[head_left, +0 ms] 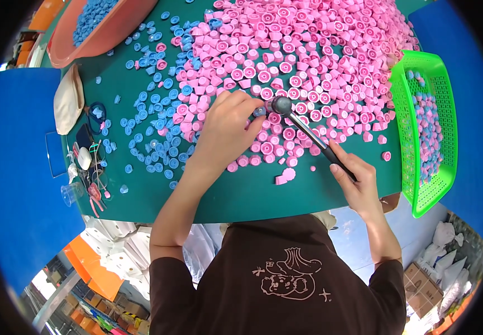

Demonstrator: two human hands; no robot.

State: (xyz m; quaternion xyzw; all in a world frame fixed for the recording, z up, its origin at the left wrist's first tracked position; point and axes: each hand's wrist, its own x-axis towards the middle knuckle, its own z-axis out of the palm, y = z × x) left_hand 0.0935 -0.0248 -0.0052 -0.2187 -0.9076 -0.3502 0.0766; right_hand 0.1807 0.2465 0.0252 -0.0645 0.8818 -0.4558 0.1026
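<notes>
Over the near part of the green table, I have the hammer on a slant: its long axis runs from the right hand away and to the left, and its round dark head points at the left fingertips. The right fingers are closed around the black grip, thumb along the near side. On the other side of the head, the left hand has thumb and forefinger pinched on a small blue piece, just beside the hammer head; I cannot tell whether the two touch.

The hammer lies above the near edge of a wide heap of pink cups, which spreads to the far side of the table. Blue caps are scattered to the left of the heap, near the left forearm.

For moving, I get a bare green strip between the heap and the table's curved front edge, with a few pink scraps on it. To the right, a green basket holding pink and blue pieces bounds that strip, well apart from the right hand. At the far left, an orange basin sits near the table's edge.
</notes>
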